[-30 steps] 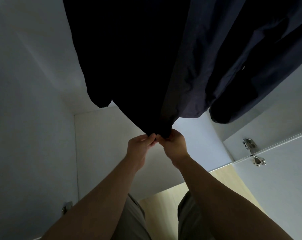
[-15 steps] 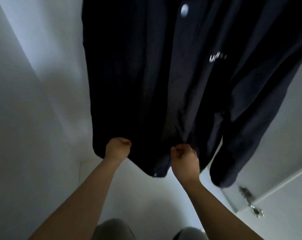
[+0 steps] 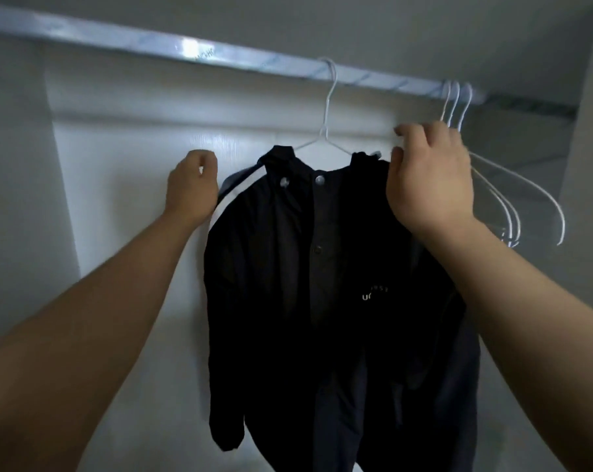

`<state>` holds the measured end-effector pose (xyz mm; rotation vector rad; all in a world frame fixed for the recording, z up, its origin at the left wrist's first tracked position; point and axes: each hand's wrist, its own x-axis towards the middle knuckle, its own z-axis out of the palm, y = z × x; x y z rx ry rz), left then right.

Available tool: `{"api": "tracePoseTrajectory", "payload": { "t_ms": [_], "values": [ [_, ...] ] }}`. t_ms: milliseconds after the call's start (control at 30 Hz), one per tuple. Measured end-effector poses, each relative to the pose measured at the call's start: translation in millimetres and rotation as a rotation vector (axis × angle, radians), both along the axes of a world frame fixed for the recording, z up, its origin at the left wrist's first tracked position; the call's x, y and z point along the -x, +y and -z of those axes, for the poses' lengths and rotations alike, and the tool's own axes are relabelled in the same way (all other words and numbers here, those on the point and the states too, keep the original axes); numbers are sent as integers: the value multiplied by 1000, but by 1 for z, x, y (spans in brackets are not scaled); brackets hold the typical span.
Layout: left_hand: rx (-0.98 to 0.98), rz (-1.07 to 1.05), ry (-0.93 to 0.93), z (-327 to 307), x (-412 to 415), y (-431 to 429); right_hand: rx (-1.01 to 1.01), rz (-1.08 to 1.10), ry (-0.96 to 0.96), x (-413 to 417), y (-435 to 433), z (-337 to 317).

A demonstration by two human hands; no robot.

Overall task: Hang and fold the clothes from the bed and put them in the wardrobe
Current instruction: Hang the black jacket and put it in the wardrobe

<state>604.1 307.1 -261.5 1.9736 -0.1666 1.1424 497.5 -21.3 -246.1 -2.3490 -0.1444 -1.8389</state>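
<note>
Facing the dark jacket (image 3: pixel 322 335) hanging straight down from its wire hanger (image 3: pixel 326 110) on the wardrobe rail (image 3: pixel 152 42), we curl our left hand (image 3: pixel 191 189) beside one shoulder and our right hand (image 3: pixel 429 182) over the other, though we cannot tell whether either grips fabric.

Two bare forearms and two hands of one person. The left forearm (image 3: pixel 94 318) is uncovered along all of its visible length. It is thick and wide at the picture's edge and tapers smoothly to a narrower wrist. The left hand (image 3: pixel 191 189) is compact, with short rounded fingers. The right forearm (image 3: pixel 526 318) is likewise uncovered, broad and smooth in outline. The right hand (image 3: pixel 431 178) shows a wide, fleshy back with soft, barely marked knuckles and short thick fingers (image 3: pixel 407 131). Slight blur hides finer detail of the skin.
</note>
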Motion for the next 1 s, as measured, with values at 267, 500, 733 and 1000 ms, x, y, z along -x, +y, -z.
{"api": "tracePoseTrajectory", "payload": {
  "t_ms": [267,500,733,1000],
  "values": [
    [-69,145,240,14,-34,-5,21,101,298,-19,-36,7],
    [98,181,-3,57,-35,1,-446,-233,218,-7,-65,70],
    [88,74,-114,57,-27,14,-507,-168,158,-2,-77,69],
    [163,169,-45,39,-25,32,-633,-441,364,-12,-95,34]
  ]
}}
